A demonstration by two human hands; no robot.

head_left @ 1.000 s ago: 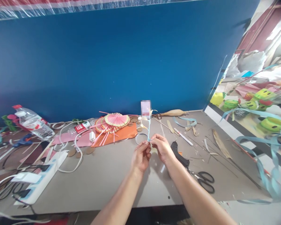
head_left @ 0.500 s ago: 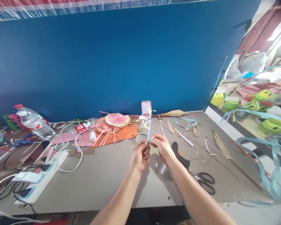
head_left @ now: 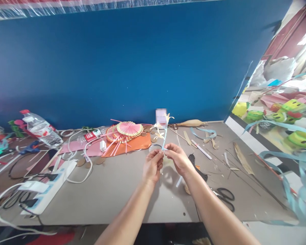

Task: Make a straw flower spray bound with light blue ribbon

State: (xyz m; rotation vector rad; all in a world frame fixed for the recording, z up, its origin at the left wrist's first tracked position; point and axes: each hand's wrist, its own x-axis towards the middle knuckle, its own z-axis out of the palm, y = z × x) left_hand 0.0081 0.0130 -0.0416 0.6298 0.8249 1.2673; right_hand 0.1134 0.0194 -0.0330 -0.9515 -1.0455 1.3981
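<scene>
Both hands meet over the middle of the table around a thin stem wrapped in light blue ribbon (head_left: pixel 165 136), which stands upright with pale cream petal-like pieces (head_left: pixel 159 135) along its upper part. My left hand (head_left: pixel 153 164) pinches the stem's lower end between thumb and fingers. Just to the right, my right hand (head_left: pixel 177 157) is closed with its fingertips at the same spot, on the blue ribbon. The fingertips hide the exact place where ribbon and stem join. A black glue gun (head_left: pixel 197 167) lies partly behind my right forearm.
Black-handled scissors (head_left: pixel 225 195), a white stick (head_left: pixel 201 149) and dried leaves (head_left: pixel 243 158) lie to the right. Left are a power strip (head_left: pixel 51 185) with cables, a plastic bottle (head_left: pixel 42 129) and pink paper fans (head_left: pixel 129 130) on orange material (head_left: pixel 132 146). A blue panel (head_left: pixel 142 68) closes the back.
The cream pieces on the stem have turned and the stem leans slightly more to the right. Both hands stay together at its lower end. The view has shifted slightly.
</scene>
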